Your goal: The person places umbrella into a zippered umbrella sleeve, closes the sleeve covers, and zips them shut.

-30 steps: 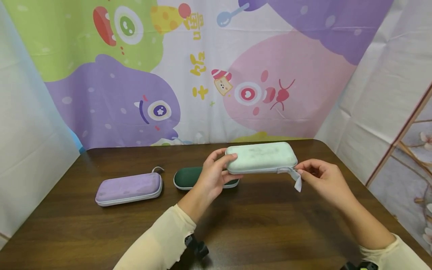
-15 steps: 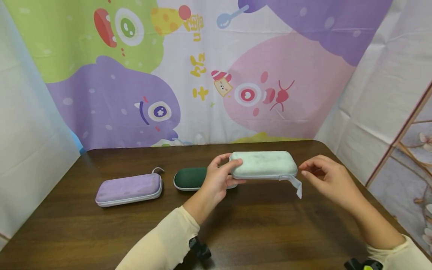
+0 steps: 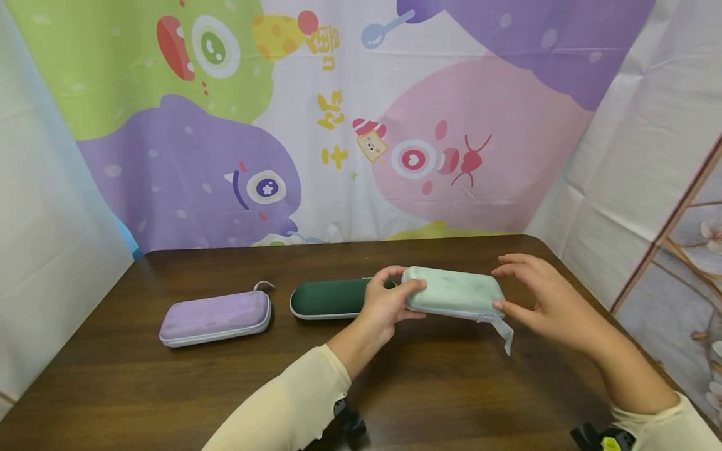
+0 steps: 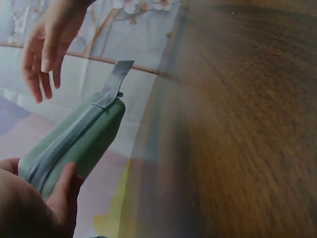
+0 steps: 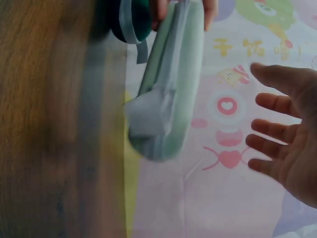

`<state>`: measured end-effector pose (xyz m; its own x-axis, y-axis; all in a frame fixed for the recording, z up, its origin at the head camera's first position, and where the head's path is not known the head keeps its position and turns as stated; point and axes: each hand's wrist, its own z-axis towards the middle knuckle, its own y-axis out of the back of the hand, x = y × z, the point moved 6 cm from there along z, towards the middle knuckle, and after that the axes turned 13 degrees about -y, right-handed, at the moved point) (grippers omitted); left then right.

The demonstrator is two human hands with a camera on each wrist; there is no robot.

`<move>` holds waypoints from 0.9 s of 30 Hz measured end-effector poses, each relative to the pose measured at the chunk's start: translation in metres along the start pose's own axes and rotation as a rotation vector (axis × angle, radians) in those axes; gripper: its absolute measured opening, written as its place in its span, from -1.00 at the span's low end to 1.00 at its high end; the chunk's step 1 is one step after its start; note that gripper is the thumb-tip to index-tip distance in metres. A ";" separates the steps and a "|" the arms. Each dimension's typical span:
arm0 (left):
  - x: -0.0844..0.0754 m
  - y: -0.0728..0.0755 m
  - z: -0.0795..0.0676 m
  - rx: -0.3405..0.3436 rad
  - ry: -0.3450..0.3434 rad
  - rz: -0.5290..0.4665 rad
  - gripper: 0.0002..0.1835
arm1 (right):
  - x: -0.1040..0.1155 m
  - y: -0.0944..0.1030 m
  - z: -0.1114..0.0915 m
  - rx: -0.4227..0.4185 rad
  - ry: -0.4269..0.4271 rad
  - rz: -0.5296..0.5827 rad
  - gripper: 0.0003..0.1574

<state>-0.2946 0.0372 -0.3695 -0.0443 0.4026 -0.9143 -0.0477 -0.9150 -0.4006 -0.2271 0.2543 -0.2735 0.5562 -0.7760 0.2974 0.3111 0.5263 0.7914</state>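
Note:
A mint-green zippered case (image 3: 454, 292) is held above the table by my left hand (image 3: 389, 304), thumb on top and fingers beneath its left end. From its right end hangs a pale grey ribbon tab (image 3: 502, 332), which also shows in the left wrist view as a tab (image 4: 118, 82) at the zipper's end. My right hand (image 3: 544, 300) is beside that end with fingers spread; the right wrist view shows a gap between the hand (image 5: 282, 129) and the case (image 5: 190, 94). Behind my left hand lies a dark green case (image 3: 327, 298), partly hidden.
A lavender zippered case (image 3: 217, 316) with a small loop lies at the left of the brown wooden table (image 3: 169, 394). A cartoon-printed curtain (image 3: 338, 207) hangs behind the table's far edge, with white cloth (image 3: 609, 156) at the right side.
The mint-green case has come down and a little to the right in my left hand, tilting at its right end. My right hand has let go of the ribbon tab and spread its fingers.

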 end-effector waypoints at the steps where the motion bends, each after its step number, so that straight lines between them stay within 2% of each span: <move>1: 0.002 -0.002 0.001 0.000 -0.003 0.008 -0.54 | -0.001 -0.002 0.000 0.020 -0.011 -0.009 -0.34; 4: 0.006 -0.007 0.002 -0.010 -0.012 0.036 -0.55 | -0.003 -0.007 0.000 0.069 -0.039 -0.036 -0.21; 8: 0.013 -0.014 0.006 -0.026 -0.016 0.076 -0.54 | -0.003 -0.009 -0.001 0.088 -0.056 -0.068 -0.13; 13: 0.023 -0.025 0.008 -0.046 -0.016 0.102 -0.54 | -0.002 -0.009 -0.002 0.098 -0.075 -0.078 -0.13; 21: 0.041 -0.041 0.011 -0.117 -0.001 0.113 -0.58 | -0.005 -0.011 -0.001 0.130 -0.105 -0.089 -0.17; 27: 0.047 -0.048 0.016 -0.191 -0.004 0.170 -0.57 | -0.005 -0.012 0.000 0.123 -0.108 -0.079 -0.20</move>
<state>-0.3102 0.1009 -0.3924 -0.0395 0.2425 -0.9693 0.1497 -0.9577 -0.2457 -0.2331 0.2517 -0.2844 0.4453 -0.8499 0.2818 0.2503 0.4204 0.8722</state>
